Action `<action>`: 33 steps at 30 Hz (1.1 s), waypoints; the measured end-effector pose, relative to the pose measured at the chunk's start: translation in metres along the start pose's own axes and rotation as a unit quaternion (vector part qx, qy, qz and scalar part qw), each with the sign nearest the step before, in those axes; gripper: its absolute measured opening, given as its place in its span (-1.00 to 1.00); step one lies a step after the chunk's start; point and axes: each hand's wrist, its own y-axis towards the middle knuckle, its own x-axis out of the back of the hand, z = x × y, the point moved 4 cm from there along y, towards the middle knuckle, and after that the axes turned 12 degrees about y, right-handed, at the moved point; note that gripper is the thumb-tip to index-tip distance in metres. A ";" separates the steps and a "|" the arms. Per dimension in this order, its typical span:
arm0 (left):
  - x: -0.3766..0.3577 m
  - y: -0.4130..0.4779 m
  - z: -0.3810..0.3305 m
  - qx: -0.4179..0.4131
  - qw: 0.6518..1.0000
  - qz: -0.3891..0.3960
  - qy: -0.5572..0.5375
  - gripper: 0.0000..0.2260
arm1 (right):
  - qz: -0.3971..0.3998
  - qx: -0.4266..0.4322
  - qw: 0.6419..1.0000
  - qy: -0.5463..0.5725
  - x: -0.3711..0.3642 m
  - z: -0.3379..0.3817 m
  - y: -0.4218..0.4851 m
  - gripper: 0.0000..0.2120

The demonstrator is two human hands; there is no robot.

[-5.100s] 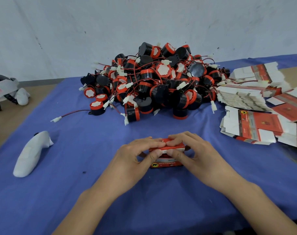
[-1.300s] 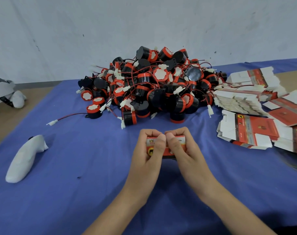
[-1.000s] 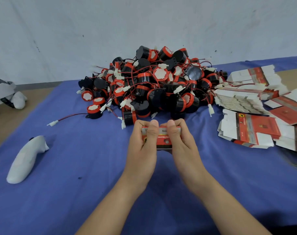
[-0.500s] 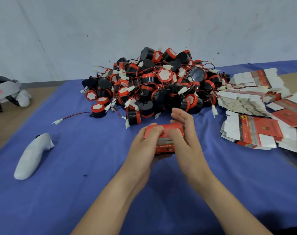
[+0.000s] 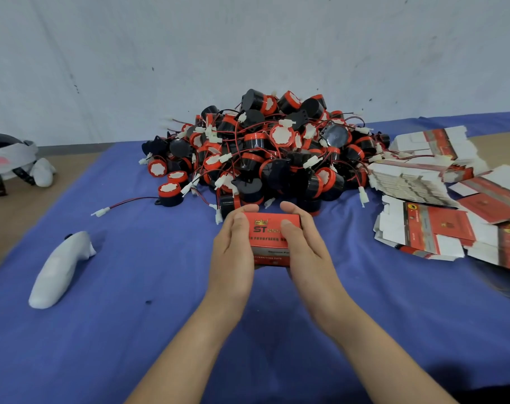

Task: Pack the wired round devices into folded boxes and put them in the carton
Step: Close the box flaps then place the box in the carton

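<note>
Tipped printed-face-up since before, the small red cardboard box (image 5: 272, 232) runs sideways, its ends gripped by curled fingers of the left hand (image 5: 233, 252) and right hand (image 5: 304, 249).

blue-clothed table (image 5: 160, 330) with heaped wired round devices (image 5: 265, 153), flat boxes (image 5: 440, 205), white controller (image 5: 60, 269)

I get one head view only: forward and down, close above the table (image 5: 131, 330); wall (image 5: 248, 39) behind the table; edges probably lens-warped.
</note>
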 end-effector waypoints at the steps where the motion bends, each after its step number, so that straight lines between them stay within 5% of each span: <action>1: 0.000 0.000 0.000 0.014 1.000 0.002 -0.013 -0.69 | -0.006 -0.001 1.000 0.001 0.002 0.000 0.001 -0.75; 10: -0.032 -0.006 -0.011 0.079 0.990 0.112 0.019 -0.82 | -0.132 -0.027 0.982 0.130 0.024 0.031 -0.002 -0.71; 15: -0.069 -0.027 -0.021 0.127 0.978 0.162 0.017 -0.72 | -0.232 -0.010 0.938 0.259 0.056 0.059 -0.029 -0.82; 17: -0.087 -0.041 -0.024 0.144 0.977 0.152 -0.029 -0.68 | -0.253 -0.007 0.927 0.277 0.064 0.068 -0.043 -0.72; 20: -0.110 -0.061 -0.031 0.164 0.973 0.145 -0.078 -0.62 | -0.271 -0.004 0.921 0.279 0.071 0.074 -0.062 -0.52; 26: -0.155 -0.093 -0.084 0.147 0.970 0.150 -0.121 -0.61 | -0.274 0.083 0.929 0.237 0.086 0.113 -0.098 -0.59; 33: -0.227 -0.157 -0.157 0.138 0.939 0.271 -0.161 -0.62 | -0.301 0.223 0.916 0.145 0.114 0.189 -0.159 -0.65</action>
